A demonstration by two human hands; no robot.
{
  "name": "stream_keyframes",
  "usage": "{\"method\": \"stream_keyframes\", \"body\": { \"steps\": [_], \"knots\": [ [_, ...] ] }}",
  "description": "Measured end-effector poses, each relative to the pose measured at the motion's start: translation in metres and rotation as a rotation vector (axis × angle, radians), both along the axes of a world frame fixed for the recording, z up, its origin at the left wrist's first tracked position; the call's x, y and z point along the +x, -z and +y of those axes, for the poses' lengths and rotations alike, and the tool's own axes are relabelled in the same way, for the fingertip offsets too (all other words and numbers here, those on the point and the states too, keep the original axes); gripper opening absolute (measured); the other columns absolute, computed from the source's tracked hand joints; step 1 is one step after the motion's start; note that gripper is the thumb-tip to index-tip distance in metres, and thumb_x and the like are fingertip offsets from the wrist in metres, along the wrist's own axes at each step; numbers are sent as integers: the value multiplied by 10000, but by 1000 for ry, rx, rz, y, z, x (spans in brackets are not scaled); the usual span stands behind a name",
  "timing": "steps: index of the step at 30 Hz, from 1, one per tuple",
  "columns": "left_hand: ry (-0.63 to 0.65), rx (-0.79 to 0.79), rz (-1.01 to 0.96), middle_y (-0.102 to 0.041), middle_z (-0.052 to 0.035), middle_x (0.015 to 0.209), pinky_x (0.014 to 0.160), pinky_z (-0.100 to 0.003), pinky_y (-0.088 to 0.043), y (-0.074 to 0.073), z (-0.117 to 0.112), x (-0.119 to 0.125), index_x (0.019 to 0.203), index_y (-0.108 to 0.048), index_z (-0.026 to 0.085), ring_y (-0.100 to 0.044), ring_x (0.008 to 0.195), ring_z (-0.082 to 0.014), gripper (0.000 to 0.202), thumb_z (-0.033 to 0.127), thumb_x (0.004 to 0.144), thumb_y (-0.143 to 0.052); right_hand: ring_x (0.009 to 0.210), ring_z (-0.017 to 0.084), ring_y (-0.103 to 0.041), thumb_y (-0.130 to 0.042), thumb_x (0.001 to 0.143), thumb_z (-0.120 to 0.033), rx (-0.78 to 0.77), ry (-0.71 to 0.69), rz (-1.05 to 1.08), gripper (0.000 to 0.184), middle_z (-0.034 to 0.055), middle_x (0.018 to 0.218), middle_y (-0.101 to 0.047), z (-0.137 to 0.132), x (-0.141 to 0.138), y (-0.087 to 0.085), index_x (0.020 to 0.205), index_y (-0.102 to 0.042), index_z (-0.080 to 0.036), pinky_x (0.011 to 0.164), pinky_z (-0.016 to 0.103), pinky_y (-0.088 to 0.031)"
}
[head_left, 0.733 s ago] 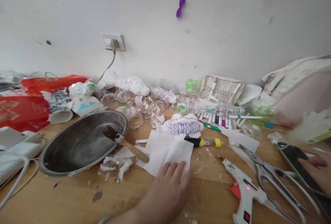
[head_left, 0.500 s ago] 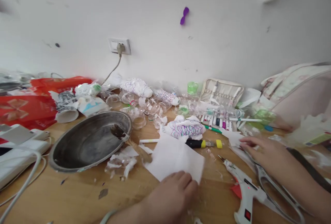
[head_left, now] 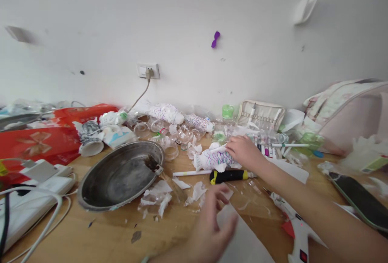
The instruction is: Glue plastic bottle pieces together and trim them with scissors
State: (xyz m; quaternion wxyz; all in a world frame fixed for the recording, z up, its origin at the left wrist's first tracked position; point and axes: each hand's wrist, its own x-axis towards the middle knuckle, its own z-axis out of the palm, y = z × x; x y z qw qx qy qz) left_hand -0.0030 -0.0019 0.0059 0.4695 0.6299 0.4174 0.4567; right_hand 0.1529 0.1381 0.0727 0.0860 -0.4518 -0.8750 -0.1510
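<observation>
My right hand [head_left: 245,152] reaches across to a white paper fish [head_left: 214,158] with purple scale lines. Its fingers are closed on the fish's right end. Lower down, my left hand [head_left: 210,224] is slightly blurred, fingers spread and curved, with nothing in it. Beneath and beside it lies a white sheet of paper [head_left: 242,238], partly hidden by the hand. A black and yellow utility knife [head_left: 228,176] rests just in front of the fish. Under my right forearm is a white hot glue gun [head_left: 298,230], partly covered.
At left stands a metal basin [head_left: 121,178] with a brush [head_left: 169,184] leaning on its rim. A white power strip [head_left: 39,198] with cables, red bags [head_left: 39,141], plastic scraps, a pen case [head_left: 260,113] and a backpack [head_left: 348,113] surround the work. A dark phone-like slab [head_left: 360,198] lies right.
My right hand has left the scissors at right and moved left to the fish. My left hand has opened, and the white sheet has slid toward me. The view has shifted.
</observation>
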Motion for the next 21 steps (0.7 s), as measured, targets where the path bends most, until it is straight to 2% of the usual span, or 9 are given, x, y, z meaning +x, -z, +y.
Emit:
{"method": "stream_keyframes", "body": {
  "steps": [1, 2, 3, 6, 10, 11, 13, 16, 21],
  "knots": [
    [-172, -161, -158, -534, -62, 957, 776, -330, -417, -4, 7, -1, 1084, -411, 216, -519, 830, -192, 353, 329, 780, -549, 804, 165, -556, -562, 852, -195, 53, -24, -10, 110, -2, 794, -609, -4, 1, -2, 767, -621, -159, 749, 353, -424],
    [-265, -207, -222, -492, -65, 1026, 743, -306, -426, -6, 14, -2, 1074, -351, 225, -508, 807, -166, 334, 339, 802, -508, 804, 171, -543, -556, 851, -180, 108, -50, -17, 106, 1, 804, -609, -9, 3, -3, 768, -621, -162, 745, 351, -404],
    [-323, -234, -252, -445, -75, 1112, 700, -282, -428, -7, 20, -3, 1080, -298, 239, -502, 796, -147, 329, 347, 823, -473, 796, 175, -528, -545, 851, -162, 165, -79, -21, 109, 6, 811, -610, -15, 5, -5, 774, -622, -164, 734, 346, -382],
    [-430, -290, -291, -418, -53, 1081, 637, -241, -404, -8, 34, -8, 1111, -243, 243, -481, 739, -120, 373, 403, 846, -453, 759, 183, -479, -487, 858, -107, 327, -161, -21, 158, 30, 834, -628, -36, 15, -8, 813, -628, -160, 699, 340, -313],
    [-394, -346, -283, -443, 28, 787, 495, -231, -320, -10, 41, -13, 1111, -296, 211, -392, 541, -108, 418, 474, 829, -457, 750, 190, -443, -411, 878, -82, 459, -210, 5, 225, 61, 840, -645, -58, 27, -11, 889, -630, -131, 697, 348, -280],
    [-367, -340, -272, -439, 41, 733, 489, -232, -306, -10, 41, -14, 1067, -364, 202, -375, 525, -108, 392, 484, 817, -470, 753, 193, -445, -400, 880, -77, 470, -212, 10, 235, 63, 834, -648, -62, 29, -12, 892, -629, -129, 702, 352, -278],
    [-321, -300, -247, -429, 51, 654, 513, -236, -300, -11, 42, -15, 849, -490, 191, -363, 538, -112, 313, 495, 777, -516, 764, 195, -460, -394, 883, -77, 470, -214, 20, 240, 58, 839, -655, -69, 34, -14, 894, -627, -135, 713, 359, -278],
    [-296, -228, -199, -373, 61, 575, 548, -241, -280, -13, 42, -16, 571, -434, 201, -336, 562, -117, 347, 475, 731, -577, 788, 193, -498, -374, 907, -99, 435, -213, 49, 252, 39, 861, -660, -76, 39, -17, 922, -620, -152, 720, 364, -281],
    [-319, -146, -144, -331, 69, 547, 543, -238, -262, -17, 47, -21, 540, -405, 210, -313, 553, -117, 339, 428, 747, -561, 809, 188, -553, -384, 947, -229, 350, -160, 156, 225, 15, 884, -658, -93, 43, -34, 989, -603, -204, 763, 382, -293]
  ]
}}
